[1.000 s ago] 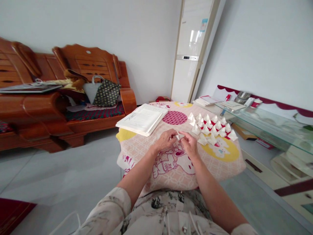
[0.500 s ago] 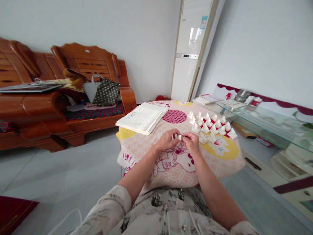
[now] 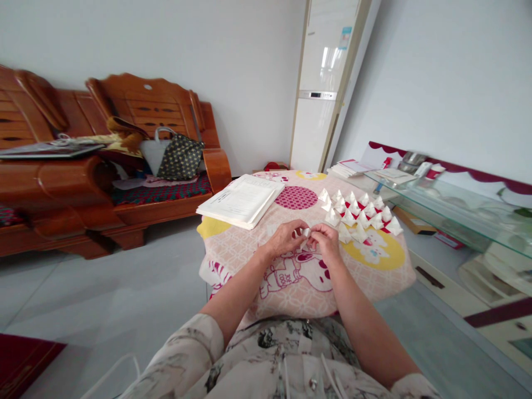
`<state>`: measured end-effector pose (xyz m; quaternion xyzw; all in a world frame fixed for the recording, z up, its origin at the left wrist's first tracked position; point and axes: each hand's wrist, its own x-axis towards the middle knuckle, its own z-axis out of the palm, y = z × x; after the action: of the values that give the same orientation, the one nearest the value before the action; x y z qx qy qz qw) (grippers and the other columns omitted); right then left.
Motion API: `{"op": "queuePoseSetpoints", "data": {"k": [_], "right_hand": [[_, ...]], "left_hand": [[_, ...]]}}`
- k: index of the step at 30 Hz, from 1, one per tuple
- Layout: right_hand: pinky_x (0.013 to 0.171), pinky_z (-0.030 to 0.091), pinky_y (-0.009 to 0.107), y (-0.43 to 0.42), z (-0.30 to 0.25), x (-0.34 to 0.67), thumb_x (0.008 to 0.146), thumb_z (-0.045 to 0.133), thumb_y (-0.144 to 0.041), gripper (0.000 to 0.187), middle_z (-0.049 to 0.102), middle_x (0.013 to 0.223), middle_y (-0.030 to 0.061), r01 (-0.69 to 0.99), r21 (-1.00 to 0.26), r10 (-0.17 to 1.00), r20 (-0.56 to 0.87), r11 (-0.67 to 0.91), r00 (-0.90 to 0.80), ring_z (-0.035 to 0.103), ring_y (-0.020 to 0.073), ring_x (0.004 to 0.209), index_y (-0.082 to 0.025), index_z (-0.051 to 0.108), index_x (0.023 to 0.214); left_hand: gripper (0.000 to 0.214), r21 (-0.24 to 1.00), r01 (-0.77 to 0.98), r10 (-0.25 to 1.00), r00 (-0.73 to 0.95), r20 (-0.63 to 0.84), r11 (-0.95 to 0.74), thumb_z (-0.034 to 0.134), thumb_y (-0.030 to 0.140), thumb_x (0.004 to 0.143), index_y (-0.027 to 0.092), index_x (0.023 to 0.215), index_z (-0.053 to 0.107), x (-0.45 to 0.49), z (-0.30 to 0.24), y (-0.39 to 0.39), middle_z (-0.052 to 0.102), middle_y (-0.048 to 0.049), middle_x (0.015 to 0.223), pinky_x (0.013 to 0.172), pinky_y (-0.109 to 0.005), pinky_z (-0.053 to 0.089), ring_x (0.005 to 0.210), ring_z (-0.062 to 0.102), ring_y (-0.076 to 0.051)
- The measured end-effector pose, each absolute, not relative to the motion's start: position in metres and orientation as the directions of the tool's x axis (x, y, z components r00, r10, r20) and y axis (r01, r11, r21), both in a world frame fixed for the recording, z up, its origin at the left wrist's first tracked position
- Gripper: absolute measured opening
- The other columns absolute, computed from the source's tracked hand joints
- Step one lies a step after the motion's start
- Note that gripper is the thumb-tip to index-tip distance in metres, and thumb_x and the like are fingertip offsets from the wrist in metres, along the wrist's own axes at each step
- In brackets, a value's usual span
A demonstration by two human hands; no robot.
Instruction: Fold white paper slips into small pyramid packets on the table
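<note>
This is a home — wooden sofa point(image 3: 155, 102), bag point(image 3: 183, 158) and cartoon tablecloth point(image 3: 374, 285) show it

Hands point(image 3: 286, 239) point(image 3: 328, 239) pinching wht. paper pc. point(image 3: 306, 233), folded pcs. point(image 3: 363, 220) on R, paper stack point(image 3: 241, 199) L

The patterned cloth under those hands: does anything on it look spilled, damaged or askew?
No spill or damage stands out on the cloth. The paper stack looks slightly askew, its edges not flush. The white piece between the left hand and right hand is too small to judge.
</note>
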<state>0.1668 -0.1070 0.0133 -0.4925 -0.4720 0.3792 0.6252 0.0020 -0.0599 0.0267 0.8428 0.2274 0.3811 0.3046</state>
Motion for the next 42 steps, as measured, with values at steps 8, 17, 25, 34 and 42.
{"op": "queuePoseSetpoints", "data": {"k": [8, 17, 25, 34, 42], "right_hand": [[0.037, 0.034, 0.021, -0.106, 0.012, 0.167, 0.064, 0.061, -0.024, 0.007, 0.063, 0.047, -0.0003, -0.034, -0.978, 0.938, 0.186, 0.204, 0.293, 0.050, 0.0120, 0.037, -0.018, 0.064, 0.066], [0.039, 0.035, 0.022, -0.109, 0.013, 0.166, 0.068, 0.065, -0.028, 0.010, 0.062, 0.048, -0.0009, 0.002, -0.973, 0.942, 0.222, 0.229, 0.250, 0.050, 0.0116, 0.038, -0.019, 0.065, 0.069], [0.038, 0.034, 0.023, -0.112, 0.018, 0.162, 0.071, 0.071, -0.042, 0.024, 0.060, 0.048, -0.0016, 0.117, -0.958, 0.937, 0.281, 0.261, 0.206, 0.046, 0.0107, 0.037, -0.019, 0.067, 0.071], [0.048, 0.043, 0.027, -0.109, 0.010, 0.164, 0.076, 0.070, -0.045, 0.025, 0.059, 0.056, -0.0016, 0.308, -0.885, 0.889, 0.417, 0.350, 0.188, 0.056, 0.0158, 0.048, -0.022, 0.063, 0.069], [0.054, 0.041, 0.027, -0.110, 0.011, 0.166, 0.080, 0.064, -0.040, 0.021, 0.058, 0.059, -0.0007, 0.467, -0.791, 0.839, 0.517, 0.394, 0.168, 0.054, 0.0161, 0.055, -0.022, 0.061, 0.070]], "left_hand": [[0.024, 0.696, 0.126, 0.602, 0.623, 0.499, -0.707, 0.058, 0.018, 0.085, 0.016, 0.108, 0.065, -0.001, 0.029, -0.060, 0.069, -0.0051, 0.095, 0.072, -0.026, 0.049, 0.079, 0.062, -0.015], [0.016, 0.702, 0.179, 0.658, 0.560, 0.503, -0.689, 0.054, 0.020, 0.084, 0.017, 0.099, 0.060, -0.001, 0.031, -0.063, 0.065, -0.0014, 0.084, 0.068, -0.026, 0.045, 0.072, 0.058, -0.014], [0.009, 0.704, 0.150, 0.645, 0.565, 0.515, -0.694, 0.053, 0.019, 0.084, 0.016, 0.090, 0.060, -0.001, 0.024, -0.056, 0.062, 0.0001, 0.076, 0.066, -0.025, 0.041, 0.068, 0.055, -0.013], [0.010, 0.711, 0.156, 0.648, 0.577, 0.498, -0.686, 0.054, 0.022, 0.085, 0.016, 0.090, 0.061, -0.001, 0.024, -0.056, 0.064, -0.0014, 0.078, 0.068, -0.025, 0.043, 0.071, 0.058, -0.014], [0.010, 0.693, 0.176, 0.646, 0.571, 0.507, -0.699, 0.051, 0.021, 0.088, 0.017, 0.091, 0.060, 0.000, 0.022, -0.055, 0.063, -0.0007, 0.077, 0.067, -0.025, 0.041, 0.070, 0.056, -0.014]]}}
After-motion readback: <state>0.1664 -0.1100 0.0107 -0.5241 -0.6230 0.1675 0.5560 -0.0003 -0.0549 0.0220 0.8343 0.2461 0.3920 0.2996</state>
